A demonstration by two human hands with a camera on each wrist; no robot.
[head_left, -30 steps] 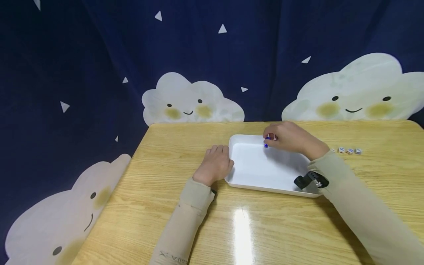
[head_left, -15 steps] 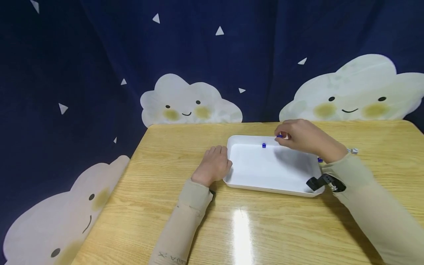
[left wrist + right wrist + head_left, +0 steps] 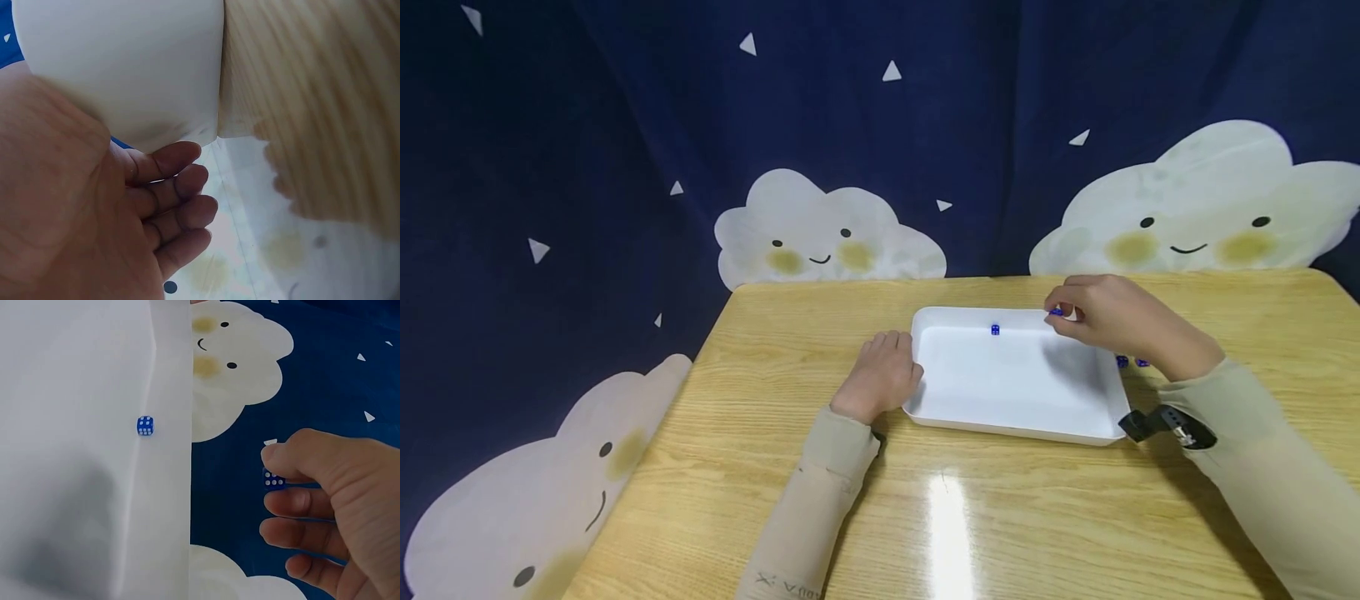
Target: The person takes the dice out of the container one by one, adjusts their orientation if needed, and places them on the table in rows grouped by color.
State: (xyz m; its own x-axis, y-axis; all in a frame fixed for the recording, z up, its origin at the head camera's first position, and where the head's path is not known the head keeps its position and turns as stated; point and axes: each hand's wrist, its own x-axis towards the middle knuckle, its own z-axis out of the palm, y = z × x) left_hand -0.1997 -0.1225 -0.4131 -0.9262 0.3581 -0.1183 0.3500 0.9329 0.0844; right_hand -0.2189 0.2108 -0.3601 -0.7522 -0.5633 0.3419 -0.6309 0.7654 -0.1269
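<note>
My left hand (image 3: 882, 375) grips the left end of a white tray (image 3: 1007, 429). In the left wrist view its fingers (image 3: 187, 212) curl loosely beside the tray's outer wall (image 3: 156, 75), while the thumb is hidden. Between thumb and index finger, my right hand (image 3: 1108, 317) pinches a blue die (image 3: 274, 480) with white pips, above the tray's back right corner. Another blue die (image 3: 996, 330) lies in the tray along its back wall; the right wrist view shows that same die (image 3: 145, 425) on the white floor.
Just right of the tray, blue dice (image 3: 1122, 362) lie on the wooden table (image 3: 820, 325), partly behind my right wrist. A dark blue curtain (image 3: 985, 125) with smiling clouds hangs behind the table.
My right hand has moved right with the pinched die, from the tray's back middle to its back right corner. The other blue die stays in the tray. White dice seen earlier are now hidden.
</note>
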